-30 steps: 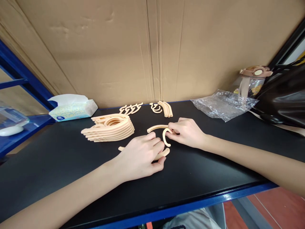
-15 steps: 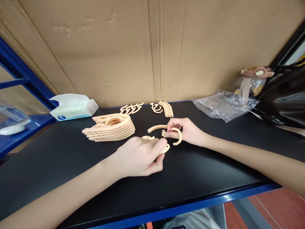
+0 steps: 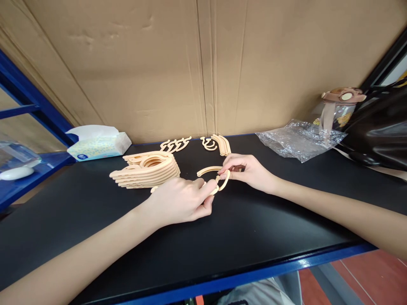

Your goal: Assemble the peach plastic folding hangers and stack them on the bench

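Between thumb and fingers, my right hand (image 3: 246,171) pinches a cream plastic hanger hook (image 3: 226,181). My left hand (image 3: 187,201) is closed around a matching hanger piece (image 3: 215,190), most of which my fingers hide. The hook's base meets the end of that piece; whether it sits inside cannot be seen. Just behind my hands lies a curved hanger arm (image 3: 208,170) on the black table (image 3: 241,241). To the left of it stands a stack of cream hangers (image 3: 148,176).
Several hanger parts (image 3: 175,144) lie at the back, with loose hooks (image 3: 209,144) and a bundle of curved arms (image 3: 221,145) beside them. A tissue pack (image 3: 98,144) is at left. Crumpled clear plastic (image 3: 299,140), a bottle (image 3: 340,110) and a black bag (image 3: 378,127) stand at right.
The hook has moved left and turned, coming against the piece in my left hand. My left hand has shifted slightly up and left.
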`<state>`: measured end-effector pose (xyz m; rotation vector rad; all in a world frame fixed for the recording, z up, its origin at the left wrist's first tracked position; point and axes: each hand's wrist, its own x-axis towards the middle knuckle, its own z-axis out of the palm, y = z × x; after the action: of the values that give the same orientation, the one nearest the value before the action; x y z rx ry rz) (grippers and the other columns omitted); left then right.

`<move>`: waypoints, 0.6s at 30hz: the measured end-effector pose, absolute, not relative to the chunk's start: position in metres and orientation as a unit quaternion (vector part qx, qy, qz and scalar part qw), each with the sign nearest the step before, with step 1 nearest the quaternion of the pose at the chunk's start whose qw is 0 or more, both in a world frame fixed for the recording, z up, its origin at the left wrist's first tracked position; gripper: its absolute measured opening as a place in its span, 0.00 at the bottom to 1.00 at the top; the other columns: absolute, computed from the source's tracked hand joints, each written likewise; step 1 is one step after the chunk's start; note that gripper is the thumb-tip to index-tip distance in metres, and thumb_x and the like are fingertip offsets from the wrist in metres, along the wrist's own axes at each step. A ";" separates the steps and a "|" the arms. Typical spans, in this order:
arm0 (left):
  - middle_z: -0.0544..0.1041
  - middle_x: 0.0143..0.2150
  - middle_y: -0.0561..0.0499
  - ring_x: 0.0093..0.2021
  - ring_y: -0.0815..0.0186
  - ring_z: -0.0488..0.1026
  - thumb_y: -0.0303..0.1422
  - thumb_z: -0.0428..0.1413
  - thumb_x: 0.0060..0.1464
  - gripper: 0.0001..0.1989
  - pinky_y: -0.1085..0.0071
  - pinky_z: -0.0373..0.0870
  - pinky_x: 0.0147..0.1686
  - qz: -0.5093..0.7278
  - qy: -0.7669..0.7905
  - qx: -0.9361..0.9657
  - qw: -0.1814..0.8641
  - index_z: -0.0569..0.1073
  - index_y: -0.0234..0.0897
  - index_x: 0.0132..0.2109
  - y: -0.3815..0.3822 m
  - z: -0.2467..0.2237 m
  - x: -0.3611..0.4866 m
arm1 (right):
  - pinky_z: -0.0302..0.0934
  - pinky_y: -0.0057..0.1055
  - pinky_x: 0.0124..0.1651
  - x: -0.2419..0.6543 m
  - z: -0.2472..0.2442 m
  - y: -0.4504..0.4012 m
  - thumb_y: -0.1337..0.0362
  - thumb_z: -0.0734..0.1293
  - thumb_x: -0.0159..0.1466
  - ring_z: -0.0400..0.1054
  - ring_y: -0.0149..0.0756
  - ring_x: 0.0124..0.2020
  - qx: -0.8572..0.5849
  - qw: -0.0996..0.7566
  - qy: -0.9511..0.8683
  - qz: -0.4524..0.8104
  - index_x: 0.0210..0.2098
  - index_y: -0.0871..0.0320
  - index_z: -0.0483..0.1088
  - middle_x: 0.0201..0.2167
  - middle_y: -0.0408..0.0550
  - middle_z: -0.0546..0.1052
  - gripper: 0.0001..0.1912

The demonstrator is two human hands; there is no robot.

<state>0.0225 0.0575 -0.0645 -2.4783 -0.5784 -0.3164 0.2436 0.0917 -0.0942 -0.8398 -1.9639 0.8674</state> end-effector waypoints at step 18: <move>0.69 0.19 0.55 0.18 0.69 0.67 0.29 0.45 0.57 0.11 0.72 0.53 0.19 -0.135 -0.216 -0.931 0.263 0.65 0.35 0.27 0.069 -0.071 0.019 | 0.62 0.26 0.31 0.245 -0.086 0.091 0.57 0.69 0.58 0.66 0.25 0.23 -0.372 0.388 -0.652 0.535 0.38 0.59 0.68 0.27 0.43 0.76 0.13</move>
<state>0.0193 0.0685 -0.0708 -2.5171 -0.5836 -0.3646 0.2448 0.0906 -0.0858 -0.9460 -1.6585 1.3600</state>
